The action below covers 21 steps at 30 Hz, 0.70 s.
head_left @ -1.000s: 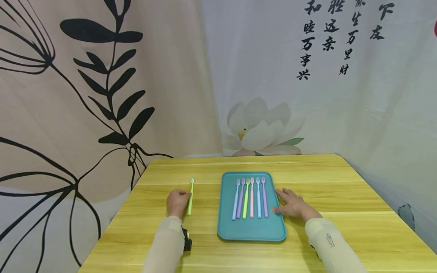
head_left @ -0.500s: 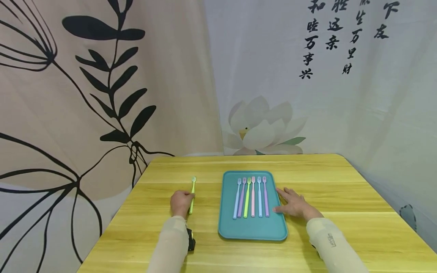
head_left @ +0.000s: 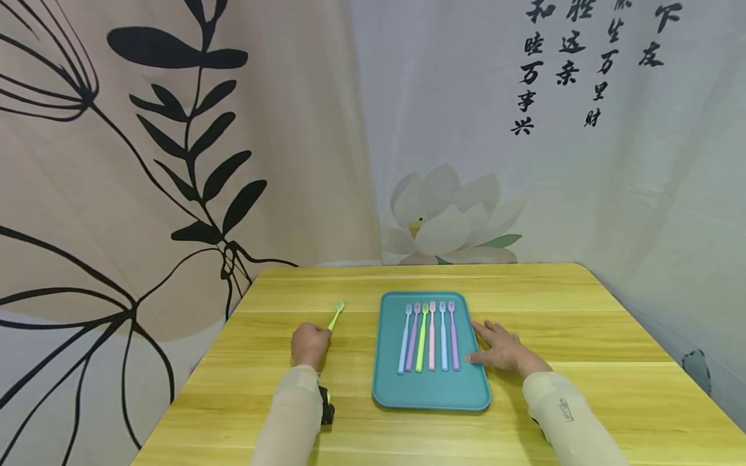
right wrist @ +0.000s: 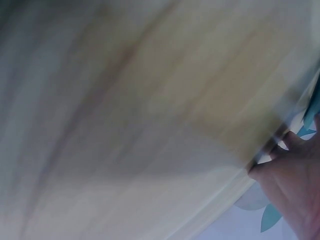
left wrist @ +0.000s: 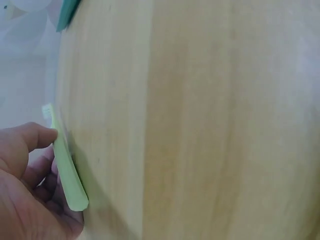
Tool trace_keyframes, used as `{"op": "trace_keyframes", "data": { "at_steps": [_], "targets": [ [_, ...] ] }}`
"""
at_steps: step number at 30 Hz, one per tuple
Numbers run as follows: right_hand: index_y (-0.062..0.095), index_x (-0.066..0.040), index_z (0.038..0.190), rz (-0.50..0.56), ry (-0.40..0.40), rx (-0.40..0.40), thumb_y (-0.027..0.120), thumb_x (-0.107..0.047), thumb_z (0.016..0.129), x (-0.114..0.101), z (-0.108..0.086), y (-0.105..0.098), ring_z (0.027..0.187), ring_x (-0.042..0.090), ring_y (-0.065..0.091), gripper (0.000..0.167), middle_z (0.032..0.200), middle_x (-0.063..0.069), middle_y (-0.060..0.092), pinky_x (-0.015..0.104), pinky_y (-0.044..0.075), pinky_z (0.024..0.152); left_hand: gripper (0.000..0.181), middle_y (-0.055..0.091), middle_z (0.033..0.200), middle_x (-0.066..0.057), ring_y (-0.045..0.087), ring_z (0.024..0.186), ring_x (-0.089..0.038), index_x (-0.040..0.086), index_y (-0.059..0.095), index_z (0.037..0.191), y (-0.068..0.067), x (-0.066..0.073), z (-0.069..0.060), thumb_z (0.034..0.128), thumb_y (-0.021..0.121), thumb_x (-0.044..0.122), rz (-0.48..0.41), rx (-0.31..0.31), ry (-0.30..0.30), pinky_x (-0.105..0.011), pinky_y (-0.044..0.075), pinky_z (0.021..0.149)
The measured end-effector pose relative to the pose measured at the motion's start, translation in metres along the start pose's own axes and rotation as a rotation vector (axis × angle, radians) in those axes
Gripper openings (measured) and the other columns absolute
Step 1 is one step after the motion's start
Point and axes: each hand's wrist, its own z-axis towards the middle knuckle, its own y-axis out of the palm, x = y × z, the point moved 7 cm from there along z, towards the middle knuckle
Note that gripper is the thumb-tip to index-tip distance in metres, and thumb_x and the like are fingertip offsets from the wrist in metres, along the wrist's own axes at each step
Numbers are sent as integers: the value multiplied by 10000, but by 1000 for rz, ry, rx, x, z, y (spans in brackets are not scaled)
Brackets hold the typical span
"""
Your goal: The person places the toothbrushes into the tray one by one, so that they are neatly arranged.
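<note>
A yellow-green toothbrush (head_left: 336, 315) is pinched between the thumb and fingers of my left hand (head_left: 311, 344), left of the tray. Its head points away and leans right. In the left wrist view, the toothbrush's handle (left wrist: 70, 182) runs past the curled fingers, close over the table. My right hand (head_left: 504, 349) rests with spread fingers at the right edge of a teal tray (head_left: 431, 396), thumb over the rim. Several toothbrushes lie side by side in that tray, among them a green toothbrush (head_left: 421, 346) and a pink toothbrush (head_left: 432, 343).
The wooden table (head_left: 583, 401) extends on both sides of the tray. Behind its far edge hangs a printed curtain (head_left: 303, 162) with plants and writing. A dark device (head_left: 327, 408) is strapped at my left wrist.
The toothbrush in my left hand has turned so its head tilts right, and its lower handle is now hidden in the head view. My right hand stays at the tray.
</note>
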Motion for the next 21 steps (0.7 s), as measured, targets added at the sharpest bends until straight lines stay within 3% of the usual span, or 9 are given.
{"op": "trace_keyframes", "data": {
  "at_steps": [9, 21],
  "targets": [
    [279, -57, 1561, 3, 9, -3, 729, -500, 857, -2, 0, -2, 1432, 535, 98, 945, 1561, 338, 185, 730, 25, 1089, 194, 720, 859, -165, 658, 842, -340, -44, 769, 910, -4, 9, 2, 864, 681, 123, -89, 54, 10, -457, 537, 763],
    [288, -53, 1556, -4, -5, 9, 733, -514, 847, -2, -2, -3, 1425, 542, 113, 955, 1552, 345, 198, 740, 29, 1080, 208, 717, 985, -195, 658, 933, -354, -48, 752, 1017, 9, 27, 1, 898, 665, 99, -212, -1, -34, -450, 546, 793]
  ]
}}
